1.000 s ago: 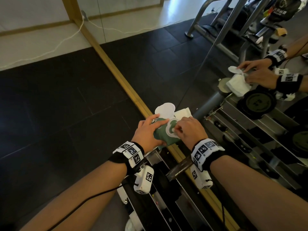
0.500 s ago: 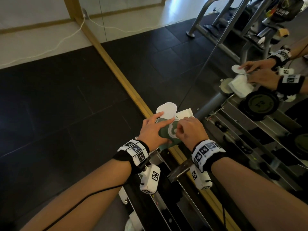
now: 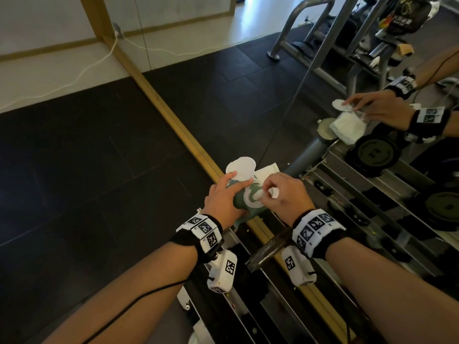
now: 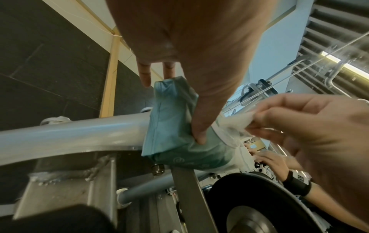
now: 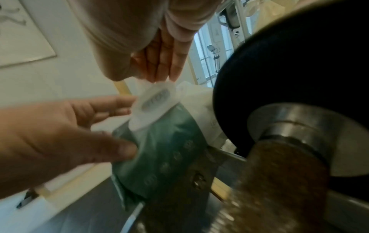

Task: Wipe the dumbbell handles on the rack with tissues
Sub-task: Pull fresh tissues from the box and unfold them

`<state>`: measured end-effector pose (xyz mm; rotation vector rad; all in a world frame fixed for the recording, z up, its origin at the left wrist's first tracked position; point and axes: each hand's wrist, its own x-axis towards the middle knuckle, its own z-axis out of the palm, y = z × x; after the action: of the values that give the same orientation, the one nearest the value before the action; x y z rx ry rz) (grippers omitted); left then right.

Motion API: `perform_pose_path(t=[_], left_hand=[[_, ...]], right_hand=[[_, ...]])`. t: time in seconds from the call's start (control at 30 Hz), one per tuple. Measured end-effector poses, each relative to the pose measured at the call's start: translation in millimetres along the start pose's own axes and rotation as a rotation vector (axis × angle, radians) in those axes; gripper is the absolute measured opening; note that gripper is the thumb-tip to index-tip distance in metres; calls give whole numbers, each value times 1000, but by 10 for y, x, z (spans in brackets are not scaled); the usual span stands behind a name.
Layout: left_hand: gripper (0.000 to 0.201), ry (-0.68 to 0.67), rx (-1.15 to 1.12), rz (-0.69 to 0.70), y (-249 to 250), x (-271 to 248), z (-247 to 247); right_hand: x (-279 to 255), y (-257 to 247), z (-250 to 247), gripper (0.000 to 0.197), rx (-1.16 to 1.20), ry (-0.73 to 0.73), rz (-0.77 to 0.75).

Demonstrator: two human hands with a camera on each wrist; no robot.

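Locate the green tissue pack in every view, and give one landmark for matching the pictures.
Head: green tissue pack at centre, between the left hand and right hand.
Left wrist: pack at centre, under the left thumb, lying on the grey rack tube.
Right wrist: pack at centre, lower half.
Shared landmark: the pack's white flap; hidden in the left wrist view.

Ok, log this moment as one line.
stage: getting tissue | left hand: holds green tissue pack on rack | right hand: pinches tissue | flap: open
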<state>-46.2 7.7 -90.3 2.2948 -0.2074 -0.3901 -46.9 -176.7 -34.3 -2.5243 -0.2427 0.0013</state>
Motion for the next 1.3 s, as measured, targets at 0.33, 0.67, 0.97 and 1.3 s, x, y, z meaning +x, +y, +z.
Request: perform_pose_path(t=[0.33, 0.67, 0.97, 1.3], left_hand=[[56, -2, 147, -74, 342, -81, -341], [28, -227, -615, 94, 2546, -1026, 84], [4, -514, -658, 282, 4402, -3126, 2063], [8, -1101, -498, 499, 5881, -6122, 4260]], right_hand=[[-39, -210, -779, 26, 360, 179, 231], [-1785, -128, -1875, 13, 671, 473, 299], [-5455, 307, -2898, 22, 463, 690, 435], [-9646, 258, -3474, 34, 617, 930, 702]])
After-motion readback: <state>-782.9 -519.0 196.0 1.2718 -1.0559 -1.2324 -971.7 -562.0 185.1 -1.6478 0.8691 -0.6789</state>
